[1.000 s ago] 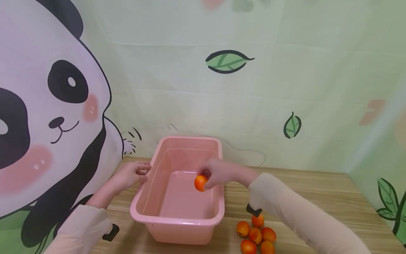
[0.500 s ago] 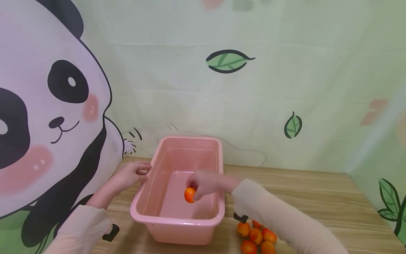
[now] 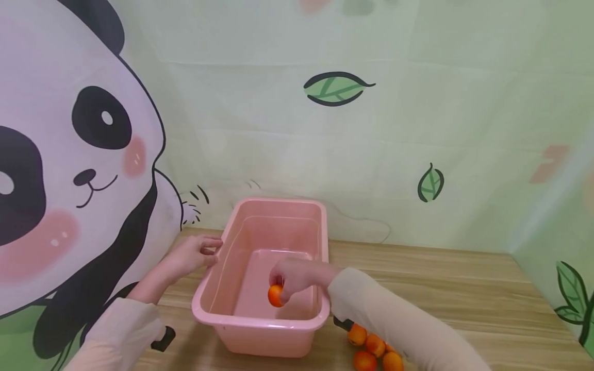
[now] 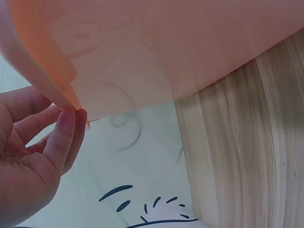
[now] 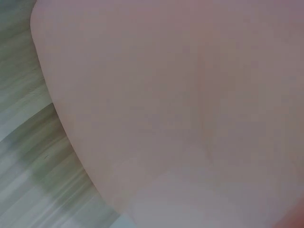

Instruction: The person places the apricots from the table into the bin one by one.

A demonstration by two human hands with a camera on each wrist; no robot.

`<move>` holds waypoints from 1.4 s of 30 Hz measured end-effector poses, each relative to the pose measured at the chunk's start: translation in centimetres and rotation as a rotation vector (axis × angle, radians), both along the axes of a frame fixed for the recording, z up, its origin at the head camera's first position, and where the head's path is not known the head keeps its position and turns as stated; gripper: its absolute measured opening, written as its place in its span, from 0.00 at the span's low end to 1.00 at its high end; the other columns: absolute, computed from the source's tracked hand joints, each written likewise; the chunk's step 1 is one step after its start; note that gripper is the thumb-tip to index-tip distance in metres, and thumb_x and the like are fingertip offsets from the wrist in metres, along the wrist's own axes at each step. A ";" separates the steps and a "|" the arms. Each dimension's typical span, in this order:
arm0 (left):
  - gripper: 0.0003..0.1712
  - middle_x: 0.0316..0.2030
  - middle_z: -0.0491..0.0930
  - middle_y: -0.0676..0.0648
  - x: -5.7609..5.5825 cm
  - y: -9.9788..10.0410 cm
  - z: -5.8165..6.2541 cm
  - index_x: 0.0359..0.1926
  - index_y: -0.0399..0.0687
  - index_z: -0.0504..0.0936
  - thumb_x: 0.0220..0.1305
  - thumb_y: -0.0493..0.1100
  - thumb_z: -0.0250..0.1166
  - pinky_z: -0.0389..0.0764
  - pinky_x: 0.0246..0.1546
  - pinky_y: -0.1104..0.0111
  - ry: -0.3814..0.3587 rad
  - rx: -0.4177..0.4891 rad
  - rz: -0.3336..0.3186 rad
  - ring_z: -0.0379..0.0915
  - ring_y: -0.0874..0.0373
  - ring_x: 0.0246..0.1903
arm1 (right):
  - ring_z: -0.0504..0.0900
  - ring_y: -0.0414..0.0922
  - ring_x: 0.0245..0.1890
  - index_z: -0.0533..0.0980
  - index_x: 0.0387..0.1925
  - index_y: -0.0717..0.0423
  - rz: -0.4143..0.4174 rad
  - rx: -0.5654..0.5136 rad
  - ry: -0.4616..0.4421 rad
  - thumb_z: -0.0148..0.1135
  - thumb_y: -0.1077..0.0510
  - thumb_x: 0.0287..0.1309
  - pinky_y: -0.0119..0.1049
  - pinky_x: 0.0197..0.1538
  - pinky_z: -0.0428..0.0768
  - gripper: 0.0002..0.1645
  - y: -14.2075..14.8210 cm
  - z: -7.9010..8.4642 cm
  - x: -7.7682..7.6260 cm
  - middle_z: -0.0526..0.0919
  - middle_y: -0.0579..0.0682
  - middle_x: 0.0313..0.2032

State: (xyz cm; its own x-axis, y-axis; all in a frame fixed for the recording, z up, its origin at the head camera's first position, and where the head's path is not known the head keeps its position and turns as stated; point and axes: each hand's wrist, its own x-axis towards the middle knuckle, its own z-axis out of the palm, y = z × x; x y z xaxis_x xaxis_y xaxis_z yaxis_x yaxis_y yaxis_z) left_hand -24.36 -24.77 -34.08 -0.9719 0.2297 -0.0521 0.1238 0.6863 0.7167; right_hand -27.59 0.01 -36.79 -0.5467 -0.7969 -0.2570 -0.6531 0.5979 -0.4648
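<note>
A pink plastic tub (image 3: 260, 324) stands on the wooden table. My left hand (image 3: 187, 256) pinches its left rim between thumb and fingers, which the left wrist view shows up close on the tub's lip (image 4: 57, 97). Inside the tub, low over the floor, my right hand (image 3: 299, 274) holds a round orange-red fruit (image 3: 275, 296) in its fingertips. Whether the fruit touches the tub floor I cannot tell. In the right wrist view the tub's outer wall (image 5: 137, 109) fills most of the picture and hides the fingers and the fruit.
Several more orange-red fruits (image 3: 365, 360) lie clustered on the table (image 3: 445, 293), right of the tub and partly under my right sleeve (image 3: 394, 314). A cloth backdrop (image 3: 260, 139) with a panda and leaves hangs behind the table.
My right hand has moved left and lower into the tub with the fruit. My left hand stays on the rim.
</note>
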 end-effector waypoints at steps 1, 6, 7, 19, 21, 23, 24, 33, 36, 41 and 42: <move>0.25 0.56 0.66 0.31 0.0 0.0 0.0 0.56 0.30 0.66 0.57 0.33 0.56 0.79 0.41 0.59 0.003 -0.003 -0.001 0.71 0.40 0.48 | 0.71 0.37 0.27 0.77 0.25 0.49 0.003 0.007 0.002 0.66 0.61 0.41 0.25 0.33 0.73 0.06 0.0 -0.1 0.1 0.76 0.40 0.23; 0.25 0.56 0.66 0.31 0.1 0.1 0.1 0.57 0.30 0.66 0.57 0.34 0.57 0.79 0.41 0.59 -0.003 -0.006 0.001 0.71 0.40 0.48 | 0.71 0.37 0.28 0.78 0.26 0.48 0.004 0.050 0.007 0.67 0.60 0.40 0.26 0.36 0.72 0.07 -0.1 -0.5 0.2 0.77 0.39 0.24; 0.25 0.56 0.66 0.31 0.1 0.1 0.1 0.57 0.30 0.66 0.57 0.34 0.56 0.79 0.41 0.59 -0.006 -0.006 0.001 0.71 0.40 0.48 | 0.72 0.37 0.29 0.78 0.28 0.48 0.001 0.059 0.000 0.67 0.59 0.40 0.26 0.36 0.72 0.08 -0.1 -0.5 0.2 0.77 0.39 0.25; 0.25 0.55 0.67 0.31 -0.1 0.2 0.1 0.56 0.29 0.66 0.57 0.33 0.56 0.79 0.41 0.59 -0.001 -0.014 -0.007 0.71 0.40 0.48 | 0.72 0.37 0.33 0.76 0.40 0.50 -0.059 0.027 -0.002 0.64 0.58 0.45 0.26 0.40 0.75 0.16 0.9 1.2 0.0 0.78 0.43 0.34; 0.25 0.55 0.67 0.31 -0.1 0.2 0.1 0.57 0.29 0.66 0.57 0.33 0.56 0.79 0.42 0.59 -0.004 -0.013 -0.006 0.71 0.40 0.48 | 0.73 0.38 0.34 0.76 0.40 0.51 -0.078 -0.008 -0.027 0.64 0.59 0.45 0.26 0.39 0.75 0.16 1.6 2.3 0.1 0.77 0.43 0.34; 0.25 0.56 0.67 0.31 -0.1 0.1 0.1 0.57 0.30 0.66 0.57 0.33 0.56 0.79 0.42 0.58 -0.004 -0.013 -0.007 0.71 0.40 0.49 | 0.73 0.38 0.34 0.76 0.41 0.53 -0.087 -0.044 -0.032 0.63 0.61 0.46 0.25 0.39 0.75 0.16 2.4 3.4 0.1 0.77 0.44 0.34; 0.25 0.56 0.67 0.31 -0.1 0.1 0.1 0.57 0.30 0.66 0.57 0.34 0.56 0.78 0.42 0.58 -0.007 -0.012 -0.005 0.71 0.40 0.49 | 0.73 0.39 0.35 0.76 0.41 0.54 -0.091 -0.060 -0.033 0.63 0.61 0.46 0.26 0.39 0.76 0.16 2.8 4.0 0.1 0.77 0.44 0.34; 0.25 0.55 0.67 0.31 -0.1 0.1 0.0 0.57 0.31 0.66 0.58 0.34 0.55 0.78 0.42 0.58 -0.020 0.009 0.008 0.71 0.40 0.49 | 0.73 0.41 0.32 0.75 0.37 0.59 -0.090 -0.142 0.073 0.61 0.64 0.45 0.28 0.37 0.75 0.13 7.0 6.5 -0.2 0.77 0.48 0.32; 0.25 0.55 0.67 0.31 -0.1 0.2 0.0 0.57 0.30 0.66 0.58 0.34 0.55 0.78 0.42 0.58 -0.016 0.004 0.007 0.71 0.40 0.49 | 0.73 0.40 0.31 0.75 0.37 0.60 -0.079 -0.143 0.080 0.60 0.64 0.44 0.27 0.36 0.75 0.13 8.4 6.7 -0.2 0.78 0.50 0.31; 0.25 0.54 0.68 0.31 0.0 0.3 0.1 0.57 0.29 0.66 0.57 0.34 0.56 0.79 0.42 0.58 -0.017 0.001 0.008 0.71 0.40 0.49 | 0.74 0.40 0.31 0.77 0.37 0.58 -0.093 -0.112 0.078 0.61 0.62 0.44 0.28 0.36 0.76 0.13 10.7 6.2 -0.2 0.80 0.48 0.32; 0.25 0.54 0.67 0.30 0.0 0.3 0.1 0.57 0.29 0.66 0.57 0.34 0.56 0.79 0.42 0.58 -0.018 0.001 0.006 0.71 0.40 0.49 | 0.75 0.40 0.32 0.77 0.37 0.58 -0.100 -0.100 0.077 0.62 0.62 0.43 0.28 0.36 0.76 0.14 11.1 6.0 -0.1 0.80 0.48 0.32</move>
State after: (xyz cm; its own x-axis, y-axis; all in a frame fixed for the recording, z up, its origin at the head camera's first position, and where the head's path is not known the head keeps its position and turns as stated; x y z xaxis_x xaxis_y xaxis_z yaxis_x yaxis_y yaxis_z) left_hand -24.35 -24.46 -33.98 -0.9723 0.2234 -0.0691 0.1066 0.6866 0.7192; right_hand -27.70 11.13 -30.79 -0.6401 -0.7567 -0.1334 -0.6284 0.6154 -0.4757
